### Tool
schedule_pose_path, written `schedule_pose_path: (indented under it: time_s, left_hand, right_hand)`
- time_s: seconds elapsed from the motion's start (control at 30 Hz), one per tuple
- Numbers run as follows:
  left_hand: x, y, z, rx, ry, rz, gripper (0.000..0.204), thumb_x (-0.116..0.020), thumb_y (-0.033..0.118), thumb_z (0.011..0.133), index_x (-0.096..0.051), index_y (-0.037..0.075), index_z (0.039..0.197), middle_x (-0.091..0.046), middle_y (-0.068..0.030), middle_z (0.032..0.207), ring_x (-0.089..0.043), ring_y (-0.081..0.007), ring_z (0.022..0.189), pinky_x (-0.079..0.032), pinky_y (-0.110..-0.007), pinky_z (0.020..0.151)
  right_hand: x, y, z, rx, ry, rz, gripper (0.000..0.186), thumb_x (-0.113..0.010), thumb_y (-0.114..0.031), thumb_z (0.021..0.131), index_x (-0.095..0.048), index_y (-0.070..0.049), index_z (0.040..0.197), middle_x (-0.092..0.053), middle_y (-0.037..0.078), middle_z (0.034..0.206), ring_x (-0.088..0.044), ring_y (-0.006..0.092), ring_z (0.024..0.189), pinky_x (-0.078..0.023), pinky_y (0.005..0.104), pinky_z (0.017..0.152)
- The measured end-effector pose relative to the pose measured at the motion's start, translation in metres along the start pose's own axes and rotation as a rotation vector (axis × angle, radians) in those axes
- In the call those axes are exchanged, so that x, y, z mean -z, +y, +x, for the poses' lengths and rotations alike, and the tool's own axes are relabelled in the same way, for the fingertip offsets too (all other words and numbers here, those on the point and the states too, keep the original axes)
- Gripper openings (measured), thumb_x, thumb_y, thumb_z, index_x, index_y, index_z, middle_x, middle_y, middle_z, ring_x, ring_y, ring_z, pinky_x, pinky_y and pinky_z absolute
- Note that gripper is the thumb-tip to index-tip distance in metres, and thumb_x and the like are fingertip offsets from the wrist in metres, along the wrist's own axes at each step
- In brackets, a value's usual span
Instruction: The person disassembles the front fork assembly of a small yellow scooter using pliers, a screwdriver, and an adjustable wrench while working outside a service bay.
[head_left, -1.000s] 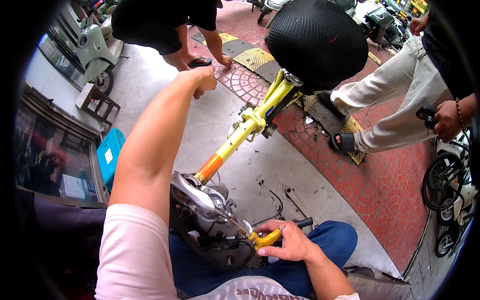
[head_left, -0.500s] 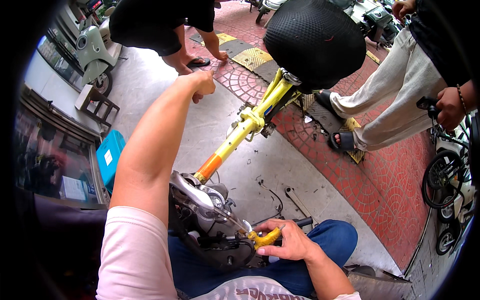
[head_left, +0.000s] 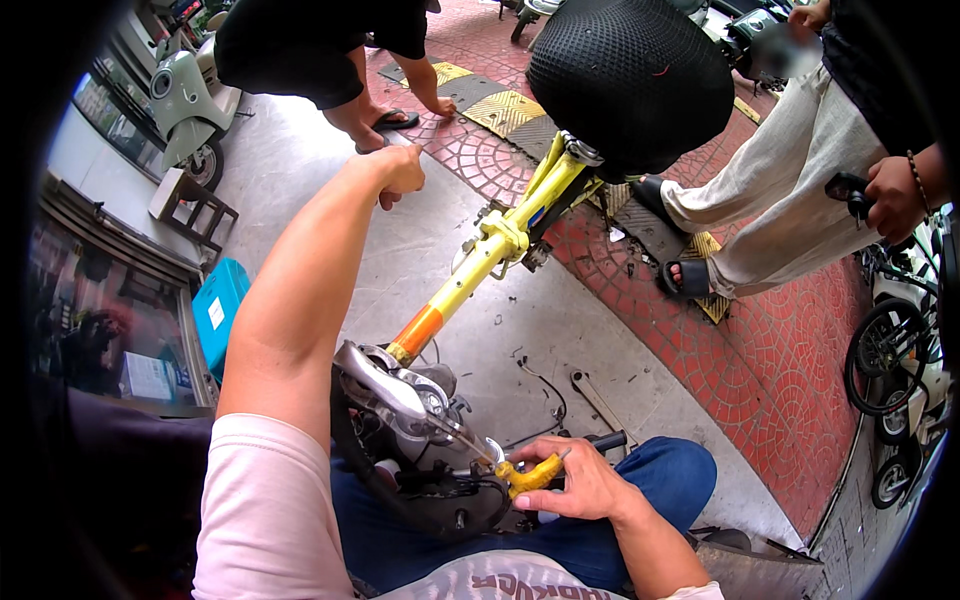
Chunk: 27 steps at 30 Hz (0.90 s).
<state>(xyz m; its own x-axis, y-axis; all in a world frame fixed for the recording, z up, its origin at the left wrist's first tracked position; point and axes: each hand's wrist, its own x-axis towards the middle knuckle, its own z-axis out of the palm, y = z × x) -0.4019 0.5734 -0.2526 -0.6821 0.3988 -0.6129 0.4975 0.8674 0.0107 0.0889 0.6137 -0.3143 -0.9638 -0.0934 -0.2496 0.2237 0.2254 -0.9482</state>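
Observation:
My left hand reaches far forward on an outstretched arm, its fingers curled in, with nothing seen in them. It is held in the air left of the yellow frame of a small bike or scooter, which carries a wide black saddle. My right hand is low in front of me, closed round a tool with a curved yellow handle. From the handle a thin metal shaft runs up and left toward the silver metal assembly at the frame's near end. Below that, cables and dark parts overlap.
A wrench and a cable lie on the concrete. Two people stand beyond, one bending at left, one in pale trousers at right. Around are a teal box, a wooden stool, a parked scooter and a striped ramp.
My left hand has dipped slightly and its fingers look more curled. The right hand holds the tool in the same place. The standing person's hand at right has shifted a little left.

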Motion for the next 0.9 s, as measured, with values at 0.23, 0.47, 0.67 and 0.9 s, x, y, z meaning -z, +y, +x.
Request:
schedule_pose_path:
  time_s: [0.23,0.47,0.67,0.9]
  left_hand:
    - [-0.010,-0.014,-0.009,-0.032,0.056,-0.054,0.053,-0.061,0.025,0.099,-0.041,0.007,0.145,-0.072,-0.0162,0.103,-0.077,-0.0280,0.074,-0.064,-0.041,0.059]
    - [-0.024,0.009,-0.029,-0.133,0.242,0.228,0.040,-0.063,0.030,0.090,-0.077,0.007,0.119,-0.076,-0.0107,0.122,-0.074,-0.0301,0.108,-0.059,-0.048,0.086]
    - [-0.030,0.041,-0.081,-0.285,0.254,0.078,0.039,-0.063,0.030,0.090,-0.078,0.009,0.118,-0.077,-0.0107,0.120,-0.074,-0.0301,0.107,-0.059,-0.048,0.086]
    - [-0.033,0.067,-0.132,-0.485,0.311,0.094,0.037,-0.064,0.030,0.090,-0.079,0.010,0.118,-0.077,-0.0107,0.118,-0.075,-0.0302,0.106,-0.059,-0.048,0.085]
  right_hand:
    - [-0.001,-0.005,0.005,-0.027,0.020,-0.001,0.065,-0.086,-0.045,0.077,-0.071,0.003,0.120,-0.074,0.017,0.106,-0.074,0.0289,0.093,-0.057,0.0361,0.086]
    - [-0.020,0.006,0.002,-0.063,0.069,0.166,0.059,-0.086,-0.034,0.073,-0.071,0.006,0.115,-0.071,0.009,0.098,-0.067,0.0183,0.091,-0.052,0.0312,0.086]
    - [-0.023,0.064,-0.024,-0.115,0.298,0.228,0.067,-0.084,-0.040,0.079,-0.065,0.004,0.126,-0.068,0.011,0.113,-0.063,0.0171,0.104,-0.052,0.0297,0.085]
    - [-0.026,0.040,-0.008,-0.096,0.268,0.220,0.069,-0.084,-0.041,0.079,-0.065,0.004,0.127,-0.068,0.010,0.106,-0.063,0.0170,0.096,-0.051,0.0298,0.081]
